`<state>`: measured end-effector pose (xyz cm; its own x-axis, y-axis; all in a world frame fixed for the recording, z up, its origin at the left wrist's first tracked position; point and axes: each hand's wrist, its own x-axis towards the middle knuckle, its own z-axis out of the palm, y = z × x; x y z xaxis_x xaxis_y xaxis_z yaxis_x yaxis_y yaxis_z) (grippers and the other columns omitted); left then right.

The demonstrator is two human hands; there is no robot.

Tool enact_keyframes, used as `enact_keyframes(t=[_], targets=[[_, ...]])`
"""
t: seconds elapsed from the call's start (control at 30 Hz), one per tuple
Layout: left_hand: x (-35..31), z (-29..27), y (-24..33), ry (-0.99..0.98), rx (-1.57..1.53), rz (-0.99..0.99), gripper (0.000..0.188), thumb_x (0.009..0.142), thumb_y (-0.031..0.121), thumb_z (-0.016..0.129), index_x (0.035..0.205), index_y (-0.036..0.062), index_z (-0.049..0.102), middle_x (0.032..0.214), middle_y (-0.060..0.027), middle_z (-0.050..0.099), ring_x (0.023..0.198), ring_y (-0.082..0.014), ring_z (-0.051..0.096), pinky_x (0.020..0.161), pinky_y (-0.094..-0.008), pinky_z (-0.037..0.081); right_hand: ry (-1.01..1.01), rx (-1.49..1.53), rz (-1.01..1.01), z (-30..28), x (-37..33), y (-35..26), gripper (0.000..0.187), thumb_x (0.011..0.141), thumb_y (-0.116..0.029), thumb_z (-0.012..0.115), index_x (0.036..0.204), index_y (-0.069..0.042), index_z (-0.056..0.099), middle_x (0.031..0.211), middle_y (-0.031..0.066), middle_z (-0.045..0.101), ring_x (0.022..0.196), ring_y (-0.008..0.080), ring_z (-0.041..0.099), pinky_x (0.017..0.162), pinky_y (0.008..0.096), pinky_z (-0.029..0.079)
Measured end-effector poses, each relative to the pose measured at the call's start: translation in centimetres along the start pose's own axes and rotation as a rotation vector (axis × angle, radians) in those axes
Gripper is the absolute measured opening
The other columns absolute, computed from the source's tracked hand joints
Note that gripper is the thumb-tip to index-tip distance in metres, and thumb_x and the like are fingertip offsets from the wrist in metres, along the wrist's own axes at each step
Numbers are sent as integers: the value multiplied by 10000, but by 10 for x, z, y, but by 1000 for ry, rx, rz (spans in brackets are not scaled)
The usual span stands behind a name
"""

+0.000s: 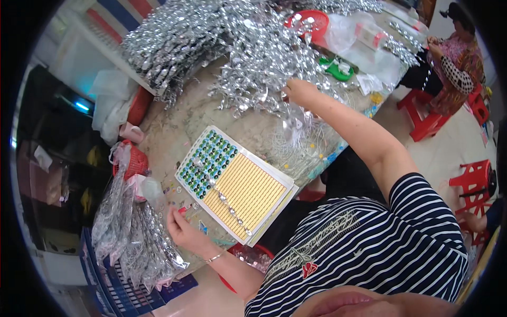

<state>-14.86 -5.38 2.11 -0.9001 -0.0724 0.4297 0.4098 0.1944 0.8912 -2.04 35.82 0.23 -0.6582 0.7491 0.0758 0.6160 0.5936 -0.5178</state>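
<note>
– Mottled and pale, the tabletop (169,119) spreads across the middle of the frame. What lies on it, close to the hands?

– A sheet of stickers (259,185), just below centre, set at a slant: blue-green rounds toward its upper left, yellow strips over the rest. A short string of silver discs (232,211) lies across it.

– And the hands?

– The right hand (302,95) is above the sheet, at the lower edge of the pile of silver strands (259,58) in the upper middle. Its fingers are drawn in and the tips sit close together. Whether a strand is caught between them, I can't tell.

– The left hand?

– Lower left of centre, beside the sheet. The left hand (184,231) is half curled, fingertips pointing up the frame, next to a small red piece (182,210). I can't make out whether it grips that or only rests near it.

– Farther out?

– At the left, a red basket (138,161) stands above bagged silver bundles (127,232) hanging at the table's edge. Up top sit another red basket (315,25) and a green dish (338,70). In the upper right corner, a co-worker (451,68) sits on a red stool (422,117).
</note>
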Motion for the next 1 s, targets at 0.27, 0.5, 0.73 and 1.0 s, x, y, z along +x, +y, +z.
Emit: enact_keyframes(t=[0.27,0.5,0.73,1.0], targets=[[-47,-16,-23,-113,-143,-85,194,900,75,549,1052,-10,633,924,-9,638,683,-30,479,602,-169,386,144,-434,-467,-70,9,-5,342,877,-311,420,868,-24,606,882,208,632,831,400,600,742,484,471],[-78,6,-1,-295,-163,-47,170,897,56,545,1022,-20,633,883,-15,626,719,-51,518,651,-185,420,261,-128,-247,-105,17,-44,379,888,-305,389,839,1,606,852,238,619,822,413,591,748,494,458],[-97,10,3,-501,-91,-63,164,887,31,544,1014,-10,639,936,-51,627,721,-77,553,653,-197,442,256,-357,-341,-137,53,-93,283,865,-255,460,870,-44,649,879,181,655,823,360,634,710,463,498],[-107,21,12,-522,-93,-87,140,871,22,565,980,-9,647,894,-60,618,713,-97,563,647,-212,462,374,-458,-377,-214,90,-136,286,839,-305,513,866,-62,662,853,217,650,869,316,642,781,447,485]])
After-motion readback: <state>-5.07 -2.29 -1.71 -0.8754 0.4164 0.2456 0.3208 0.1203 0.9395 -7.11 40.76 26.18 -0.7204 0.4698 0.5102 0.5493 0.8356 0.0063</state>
